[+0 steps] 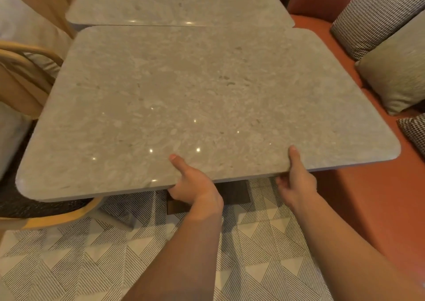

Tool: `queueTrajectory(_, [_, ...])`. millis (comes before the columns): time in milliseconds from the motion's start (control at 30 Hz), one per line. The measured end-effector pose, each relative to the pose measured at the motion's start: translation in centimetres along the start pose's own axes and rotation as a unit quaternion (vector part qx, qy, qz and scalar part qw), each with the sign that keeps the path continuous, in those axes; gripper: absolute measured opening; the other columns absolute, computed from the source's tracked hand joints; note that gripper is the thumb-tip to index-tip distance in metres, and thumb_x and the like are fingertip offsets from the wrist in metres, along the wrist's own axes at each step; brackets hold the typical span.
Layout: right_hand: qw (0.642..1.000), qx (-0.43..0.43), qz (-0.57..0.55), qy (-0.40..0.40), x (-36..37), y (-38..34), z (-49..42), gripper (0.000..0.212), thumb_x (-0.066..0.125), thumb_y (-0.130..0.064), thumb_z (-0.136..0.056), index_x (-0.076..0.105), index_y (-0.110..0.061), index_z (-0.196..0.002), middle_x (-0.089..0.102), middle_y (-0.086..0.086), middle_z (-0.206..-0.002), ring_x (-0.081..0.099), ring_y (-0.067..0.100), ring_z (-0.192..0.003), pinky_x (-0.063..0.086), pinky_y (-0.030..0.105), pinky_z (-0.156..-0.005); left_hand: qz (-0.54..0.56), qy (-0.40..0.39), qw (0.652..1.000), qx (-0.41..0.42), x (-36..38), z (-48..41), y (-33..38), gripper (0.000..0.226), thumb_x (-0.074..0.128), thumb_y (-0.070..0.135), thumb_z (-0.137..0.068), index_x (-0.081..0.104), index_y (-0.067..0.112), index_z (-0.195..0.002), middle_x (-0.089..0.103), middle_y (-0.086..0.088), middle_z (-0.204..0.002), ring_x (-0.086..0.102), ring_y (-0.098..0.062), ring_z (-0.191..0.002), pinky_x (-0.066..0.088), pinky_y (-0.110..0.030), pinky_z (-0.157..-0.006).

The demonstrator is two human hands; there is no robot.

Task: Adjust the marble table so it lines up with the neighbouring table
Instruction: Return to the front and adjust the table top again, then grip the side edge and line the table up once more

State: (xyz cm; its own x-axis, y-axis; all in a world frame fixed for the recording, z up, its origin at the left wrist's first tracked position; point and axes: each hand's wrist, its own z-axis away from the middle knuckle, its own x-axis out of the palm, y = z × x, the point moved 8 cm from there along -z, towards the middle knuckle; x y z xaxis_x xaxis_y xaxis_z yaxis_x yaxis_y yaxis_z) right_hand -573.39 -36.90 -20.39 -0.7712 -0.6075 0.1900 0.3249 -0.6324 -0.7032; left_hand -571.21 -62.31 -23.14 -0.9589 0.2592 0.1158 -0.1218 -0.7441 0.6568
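No readable writing or labels anywhere. Both hands clamp the near edge of the marble table (207,107), thumbs on top and fingers curled under: left hand (195,185) near the middle, right hand (296,181) toward the right corner. Its far edge butts the neighbouring table (179,2) but sits skewed and shifted right, its right side over the orange bench (368,197) with cushions (395,71); wooden chairs (27,71) crowd the left.
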Motion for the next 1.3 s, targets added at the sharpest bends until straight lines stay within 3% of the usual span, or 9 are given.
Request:
queueTrajectory(100, [0.952,0.024,0.262,-0.156,2.1,6.0,7.6,0.04,0.077,-0.044,-0.098,0.074,-0.009,-0.118,0.084,0.006,-0.108,0.081,0.024,-0.103,0.066,0.031,-0.081,-0.114,-0.202,0.961,-0.148,-1.5,2.2,0.2,0.071,0.065,0.072,-0.093,0.059,0.015,-0.135,0.076,-0.01,-0.125,0.076,-0.031,-0.11,0.067,-0.05,-0.083])
queueTrajectory(200, [0.891,-0.019,0.371,-0.26,4.4,9.4,16.1,0.066,0.076,-0.069,-0.077,0.078,-0.017,-0.117,0.087,-0.004,-0.098,0.083,0.012,-0.096,0.067,0.028,-0.088,-0.296,-0.389,0.867,-0.097,-4.2,3.3,6.6,0.081,0.057,0.078,-0.085,0.065,0.012,-0.13,0.084,-0.009,-0.115,0.082,-0.026,-0.103,0.068,-0.043,-0.077])
queueTrajectory(300, [0.89,-0.15,0.295,-0.314,10.0,6.4,22.3,0.077,0.068,-0.089,-0.076,0.072,-0.03,-0.125,0.083,-0.015,-0.117,0.079,0.006,-0.111,0.064,0.028,-0.1,-0.235,-0.426,0.867,0.108,-3.8,2.4,20.4,0.068,0.057,0.079,-0.092,0.07,0.022,-0.127,0.084,-0.006,-0.119,0.082,-0.026,-0.11,0.065,-0.044,-0.092])
queueTrajectory(400, [0.843,-0.264,0.244,-0.4,17.6,2.2,27.6,0.068,0.07,-0.077,-0.077,0.063,-0.037,-0.132,0.077,-0.013,-0.132,0.072,0.005,-0.125,0.059,0.028,-0.108,-0.157,-0.429,0.856,0.242,-2.2,2.8,33.3,0.051,0.045,0.068,-0.097,0.065,0.037,-0.132,0.081,0.003,-0.127,0.076,-0.021,-0.121,0.057,-0.039,-0.099])
queueTrajectory(467, [0.785,-0.328,0.264,-0.455,22.6,0.6,31.2,0.063,0.07,-0.071,-0.082,0.057,-0.044,-0.136,0.067,-0.019,-0.145,0.067,0.002,-0.132,0.055,0.026,-0.113,-0.157,-0.438,0.831,0.305,-1.6,4.0,39.2,0.064,0.057,0.08,-0.088,0.061,0.04,-0.138,0.078,0.006,-0.133,0.072,-0.019,-0.127,0.055,-0.038,-0.103])
queueTrajectory(567, [0.742,-0.373,0.239,-0.503,28.5,-0.6,35.0,0.078,0.066,-0.089,-0.078,0.051,-0.047,-0.142,0.058,-0.019,-0.153,0.061,0.004,-0.141,0.051,0.024,-0.117,-0.177,-0.436,0.804,0.363,-1.7,4.7,45.4,0.093,0.069,0.094,-0.068,0.059,0.036,-0.141,0.076,0.009,-0.135,0.07,-0.016,-0.129,0.055,-0.034,-0.104])
queueTrajectory(900, [0.737,-0.41,0.131,-0.521,44.0,-0.8,40.6,0.085,0.066,-0.088,-0.081,0.049,-0.036,-0.147,0.06,-0.005,-0.153,0.063,0.018,-0.142,0.049,0.038,-0.122,-0.237,-0.409,0.761,0.445,1.0,0.6,60.1,0.073,0.056,0.095,-0.079,0.065,0.048,-0.134,0.072,0.014,-0.143,0.065,-0.014,-0.138,0.05,-0.044,-0.115])
queueTrajectory(1100, [0.734,-0.46,0.13,-0.482,51.1,2.9,43.4,0.081,0.064,-0.086,-0.084,0.05,-0.035,-0.145,0.06,-0.006,-0.152,0.064,0.015,-0.139,0.05,0.038,-0.121,-0.24,-0.469,0.733,0.431,3.9,-6.0,65.7,0.082,0.059,0.093,-0.078,0.064,0.036,-0.135,0.075,0.012,-0.138,0.067,-0.014,-0.137,0.054,-0.036,-0.112])
queueTrajectory(1300, [0.773,-0.499,0.097,-0.379,54.1,8.5,47.2,0.081,0.065,-0.085,-0.084,0.053,-0.032,-0.145,0.062,-0.003,-0.152,0.064,0.02,-0.14,0.051,0.039,-0.121,-0.266,-0.568,0.671,0.395,7.1,-11.9,70.6,0.078,0.056,0.094,-0.079,0.065,0.041,-0.135,0.074,0.012,-0.14,0.067,-0.014,-0.137,0.055,-0.039,-0.111])
